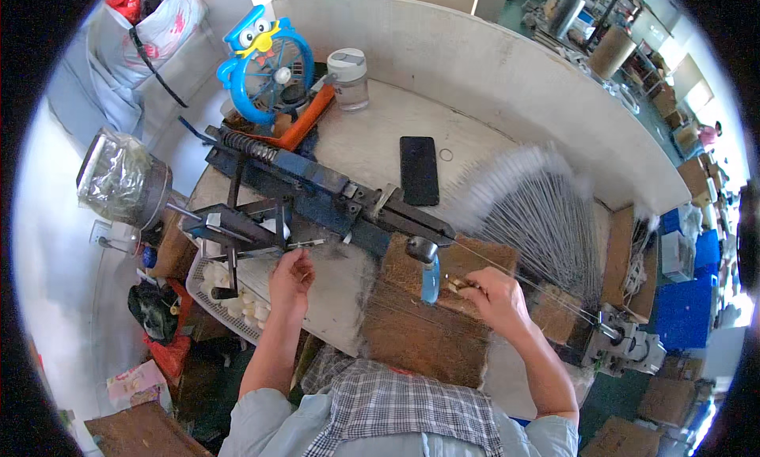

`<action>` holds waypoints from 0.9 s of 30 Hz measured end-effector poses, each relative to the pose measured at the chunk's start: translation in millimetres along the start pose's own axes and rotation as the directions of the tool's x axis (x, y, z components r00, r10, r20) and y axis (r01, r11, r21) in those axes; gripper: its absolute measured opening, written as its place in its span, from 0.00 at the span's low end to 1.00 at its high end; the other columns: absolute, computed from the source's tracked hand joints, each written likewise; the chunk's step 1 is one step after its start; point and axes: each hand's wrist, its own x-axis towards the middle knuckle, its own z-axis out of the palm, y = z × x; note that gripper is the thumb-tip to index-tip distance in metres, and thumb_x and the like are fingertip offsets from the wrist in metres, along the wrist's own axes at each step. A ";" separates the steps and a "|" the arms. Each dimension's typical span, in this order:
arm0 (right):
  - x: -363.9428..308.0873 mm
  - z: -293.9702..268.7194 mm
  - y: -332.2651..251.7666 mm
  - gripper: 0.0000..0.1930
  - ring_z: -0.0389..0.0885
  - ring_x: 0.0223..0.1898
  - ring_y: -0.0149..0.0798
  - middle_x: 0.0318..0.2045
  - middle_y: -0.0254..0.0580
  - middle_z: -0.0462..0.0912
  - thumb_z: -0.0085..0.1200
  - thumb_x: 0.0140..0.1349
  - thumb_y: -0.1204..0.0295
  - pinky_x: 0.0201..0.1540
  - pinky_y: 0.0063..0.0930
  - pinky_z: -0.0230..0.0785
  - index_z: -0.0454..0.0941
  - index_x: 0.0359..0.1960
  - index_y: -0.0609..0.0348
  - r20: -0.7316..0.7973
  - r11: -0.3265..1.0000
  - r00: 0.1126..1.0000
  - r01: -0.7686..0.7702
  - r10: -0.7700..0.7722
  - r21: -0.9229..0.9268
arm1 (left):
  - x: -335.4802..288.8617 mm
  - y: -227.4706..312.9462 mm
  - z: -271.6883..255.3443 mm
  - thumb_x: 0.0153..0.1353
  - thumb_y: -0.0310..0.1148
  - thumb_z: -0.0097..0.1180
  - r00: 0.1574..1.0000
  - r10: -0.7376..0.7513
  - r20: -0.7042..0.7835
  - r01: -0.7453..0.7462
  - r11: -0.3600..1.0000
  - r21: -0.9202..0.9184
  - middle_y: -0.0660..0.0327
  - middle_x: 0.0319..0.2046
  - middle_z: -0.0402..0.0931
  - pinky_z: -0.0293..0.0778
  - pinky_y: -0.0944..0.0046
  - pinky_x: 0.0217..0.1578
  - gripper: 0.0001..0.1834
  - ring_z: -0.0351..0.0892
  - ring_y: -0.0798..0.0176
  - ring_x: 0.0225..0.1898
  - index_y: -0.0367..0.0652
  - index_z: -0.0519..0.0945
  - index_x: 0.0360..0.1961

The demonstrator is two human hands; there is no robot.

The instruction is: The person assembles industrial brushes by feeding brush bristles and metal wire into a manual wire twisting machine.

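Observation:
My left hand is at the left of the bench, fingers curled and closed just below a thin metal strip on the machine. Whatever they pinch is too small to make out. At the right, my right hand grips a small brass-coloured piece between thumb and fingers. Just left of it a lever with a blue handle hangs from the long dark metal machine. Beneath the lever lies a worn brown board. Long thin wires run from the machine toward the right.
A fan of thin wire brushes with white bristles lies behind my right hand. Beyond the machine are a black phone, a clear jar and a blue fan. A motor stands right; a basket of pale pieces sits left.

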 end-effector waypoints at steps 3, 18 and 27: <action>-10.6 -23.2 -14.0 0.09 0.77 0.32 0.47 0.27 0.45 0.77 0.57 0.50 0.72 0.34 0.35 0.69 0.77 0.32 0.61 -0.093 0.995 0.991 0.097 -0.097 -0.001 | -23.3 -12.6 17.4 0.53 0.32 0.56 0.976 0.102 0.195 -0.130 0.982 0.135 0.63 0.22 0.74 0.69 0.70 0.28 0.08 0.74 0.69 0.26 0.38 0.78 0.27; -30.8 -60.6 20.5 0.10 0.76 0.32 0.45 0.27 0.44 0.79 0.59 0.48 0.74 0.37 0.33 0.68 0.78 0.33 0.61 -0.312 0.977 0.947 -0.008 0.076 0.214 | -94.8 -106.6 175.5 0.59 0.32 0.53 0.717 -0.138 0.683 -0.086 0.955 0.283 0.63 0.26 0.76 0.67 0.74 0.26 0.09 0.71 0.74 0.24 0.37 0.78 0.33; -8.3 -58.3 6.6 0.08 0.74 0.30 0.42 0.25 0.37 0.77 0.59 0.46 0.72 0.35 0.32 0.67 0.78 0.31 0.56 -0.342 0.956 0.894 0.247 -0.289 -0.161 | -99.0 -86.8 163.5 0.62 0.35 0.51 0.882 -0.029 0.470 -0.097 0.965 0.242 0.66 0.27 0.75 0.68 0.74 0.29 0.08 0.71 0.75 0.26 0.43 0.76 0.33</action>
